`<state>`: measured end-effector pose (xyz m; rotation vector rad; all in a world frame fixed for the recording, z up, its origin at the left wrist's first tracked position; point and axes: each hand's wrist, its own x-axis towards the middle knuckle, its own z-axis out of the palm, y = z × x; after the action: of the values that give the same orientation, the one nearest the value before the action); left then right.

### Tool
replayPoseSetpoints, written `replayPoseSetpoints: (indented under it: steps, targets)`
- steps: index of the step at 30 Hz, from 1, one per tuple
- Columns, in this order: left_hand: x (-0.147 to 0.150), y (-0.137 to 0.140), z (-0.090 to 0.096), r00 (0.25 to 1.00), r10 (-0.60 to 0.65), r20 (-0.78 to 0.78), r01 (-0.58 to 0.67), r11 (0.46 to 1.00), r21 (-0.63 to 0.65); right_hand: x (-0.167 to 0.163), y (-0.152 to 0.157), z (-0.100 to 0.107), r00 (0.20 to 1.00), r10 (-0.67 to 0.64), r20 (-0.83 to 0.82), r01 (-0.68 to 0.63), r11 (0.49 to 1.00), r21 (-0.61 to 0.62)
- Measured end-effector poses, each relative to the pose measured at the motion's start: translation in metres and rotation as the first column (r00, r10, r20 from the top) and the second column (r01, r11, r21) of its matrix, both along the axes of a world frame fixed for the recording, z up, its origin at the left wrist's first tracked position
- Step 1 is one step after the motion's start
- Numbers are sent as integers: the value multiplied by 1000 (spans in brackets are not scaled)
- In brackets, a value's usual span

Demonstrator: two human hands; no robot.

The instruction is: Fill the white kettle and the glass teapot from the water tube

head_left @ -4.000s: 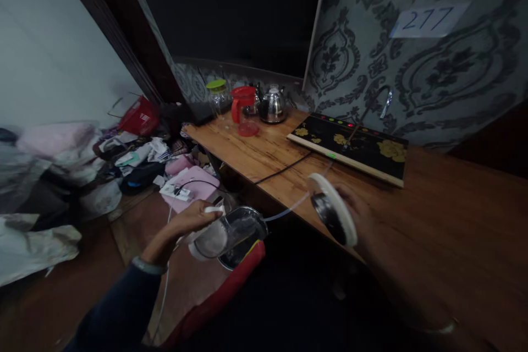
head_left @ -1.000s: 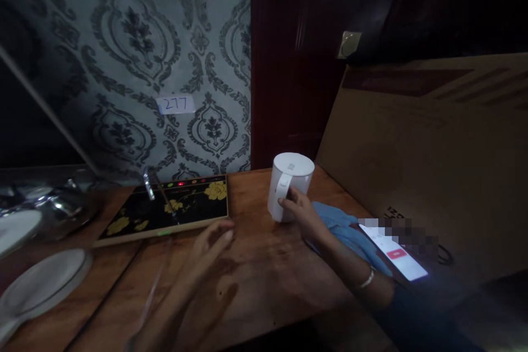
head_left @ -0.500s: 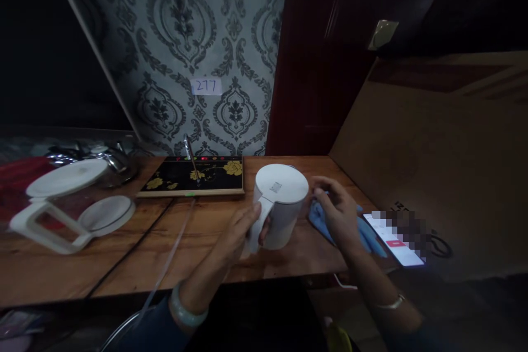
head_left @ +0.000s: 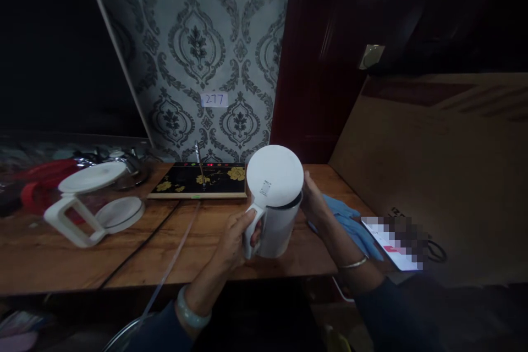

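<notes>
A white kettle (head_left: 278, 231) is held over the front of the wooden table, in the middle of the view. My left hand (head_left: 239, 234) is wrapped round its handle. The round white lid (head_left: 275, 173) is tilted up, with a dark gap showing between it and the rim at the right. Against the kettle's right side, near the lid's edge, rests my right hand (head_left: 315, 201); its fingertips are hidden behind the kettle. A blue cloth (head_left: 350, 225) lies on the table beyond my right wrist.
To the left on the wooden table (head_left: 136, 264) stand a glass jug with a white handle (head_left: 74, 220), a red item (head_left: 37, 192) and shiny metal pots (head_left: 132, 168). A black panel with a tap (head_left: 206, 179) sits behind. A lit phone (head_left: 396, 250) and a cardboard box (head_left: 433, 176) are at right.
My right hand has moved left from above the blue cloth onto the kettle's right side. The lid has lifted, opening a dark gap at the rim. My left hand keeps hold of the handle.
</notes>
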<state>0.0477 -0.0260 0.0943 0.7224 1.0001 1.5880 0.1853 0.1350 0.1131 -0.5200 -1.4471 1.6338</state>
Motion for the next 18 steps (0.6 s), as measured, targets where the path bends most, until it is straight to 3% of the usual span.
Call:
replayPoseSetpoints:
  steps: [5,9,14,18]
  targets:
    - [-5,-9,-7,996,84,-17,-82,993,82,-10,-23,4,999,-42,1,42,999,-31]
    - [-17,-37,-3,992,122,-32,-118,986,116,-12,-47,14,999,-46,18,47,996,-77]
    - [-35,-105,23,964,229,-133,-215,970,114,-18,-94,32,988,146,50,-144,988,-53]
    - [-53,-172,44,908,375,-190,-366,927,81,-37,-142,45,946,307,108,-309,951,1]
